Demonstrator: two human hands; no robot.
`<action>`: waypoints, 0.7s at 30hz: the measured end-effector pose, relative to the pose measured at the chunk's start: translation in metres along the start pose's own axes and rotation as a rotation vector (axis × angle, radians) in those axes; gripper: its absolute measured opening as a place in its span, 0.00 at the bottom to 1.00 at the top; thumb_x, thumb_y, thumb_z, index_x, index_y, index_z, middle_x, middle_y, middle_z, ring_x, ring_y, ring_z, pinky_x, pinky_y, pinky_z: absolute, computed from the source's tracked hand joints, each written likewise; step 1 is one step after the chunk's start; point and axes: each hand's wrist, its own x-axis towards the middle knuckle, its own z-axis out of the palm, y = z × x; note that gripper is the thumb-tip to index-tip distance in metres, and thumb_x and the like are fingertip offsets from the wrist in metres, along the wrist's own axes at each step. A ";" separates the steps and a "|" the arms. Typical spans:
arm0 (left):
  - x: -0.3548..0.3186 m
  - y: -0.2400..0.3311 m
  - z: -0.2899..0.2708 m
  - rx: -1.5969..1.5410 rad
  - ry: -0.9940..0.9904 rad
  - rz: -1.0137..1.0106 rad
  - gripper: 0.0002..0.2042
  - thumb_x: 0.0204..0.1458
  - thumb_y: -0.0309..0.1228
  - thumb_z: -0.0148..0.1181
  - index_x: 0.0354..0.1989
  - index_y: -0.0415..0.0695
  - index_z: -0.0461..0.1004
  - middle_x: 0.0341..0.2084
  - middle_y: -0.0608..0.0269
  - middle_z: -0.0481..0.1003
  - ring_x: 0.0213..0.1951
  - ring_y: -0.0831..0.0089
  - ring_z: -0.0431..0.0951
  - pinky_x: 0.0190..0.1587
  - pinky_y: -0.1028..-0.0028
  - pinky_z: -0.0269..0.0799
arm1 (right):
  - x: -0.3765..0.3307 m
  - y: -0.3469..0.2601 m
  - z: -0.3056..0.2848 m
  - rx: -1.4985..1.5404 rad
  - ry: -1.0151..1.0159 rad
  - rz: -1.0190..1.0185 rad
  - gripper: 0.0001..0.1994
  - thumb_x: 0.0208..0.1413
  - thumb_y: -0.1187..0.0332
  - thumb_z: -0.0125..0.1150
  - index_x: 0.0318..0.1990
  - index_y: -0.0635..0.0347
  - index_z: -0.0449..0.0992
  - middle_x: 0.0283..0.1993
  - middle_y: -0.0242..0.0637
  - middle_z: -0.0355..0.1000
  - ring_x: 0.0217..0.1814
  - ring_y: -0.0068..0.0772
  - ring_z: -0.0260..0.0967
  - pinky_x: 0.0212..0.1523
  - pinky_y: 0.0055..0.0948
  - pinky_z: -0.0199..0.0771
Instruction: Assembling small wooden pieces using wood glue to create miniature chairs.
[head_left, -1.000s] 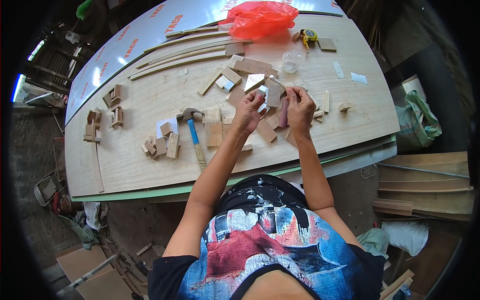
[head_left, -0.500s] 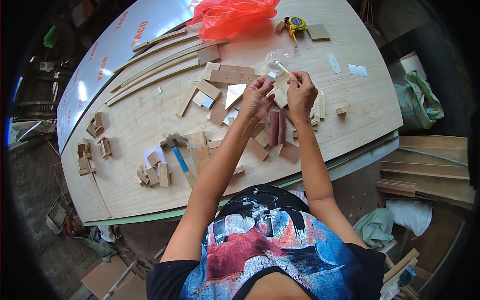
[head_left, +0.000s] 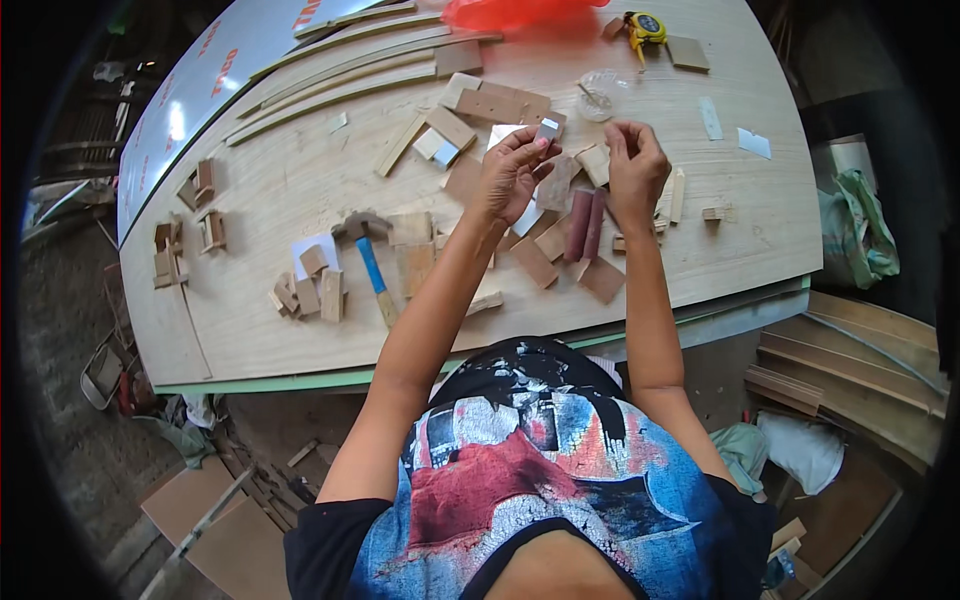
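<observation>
Left hand (head_left: 513,178) pinches a small grey piece (head_left: 547,131) between thumb and fingers, the others loosely curled, above a pale wooden surface (head_left: 280,190). Right hand (head_left: 640,172) hangs just to the right, fingers bent and tips drawn close together; whether they grip anything is unclear. The small grey piece sits between the two, at the left fingertips and apart from the right. Just beyond the right hand, toward the far edge, rests a clear plastic dish (head_left: 617,95). Scattered wood blocks (head_left: 533,262) lie around two maroon cylinders (head_left: 579,226). A blue-handled hammer (head_left: 371,265) lies toward the near edge; a yellow tape measure (head_left: 650,27) sits near the far edge.
</observation>
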 end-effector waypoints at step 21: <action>-0.160 -0.017 -0.035 0.154 0.213 -0.100 0.08 0.43 0.32 0.60 0.29 0.46 0.70 0.25 0.69 0.72 0.27 0.81 0.69 0.33 0.76 0.63 | -0.182 -0.041 -0.008 0.003 -0.263 -0.575 0.16 0.38 0.69 0.63 0.35 0.60 0.65 0.33 0.38 0.65 0.35 0.39 0.63 0.38 0.33 0.63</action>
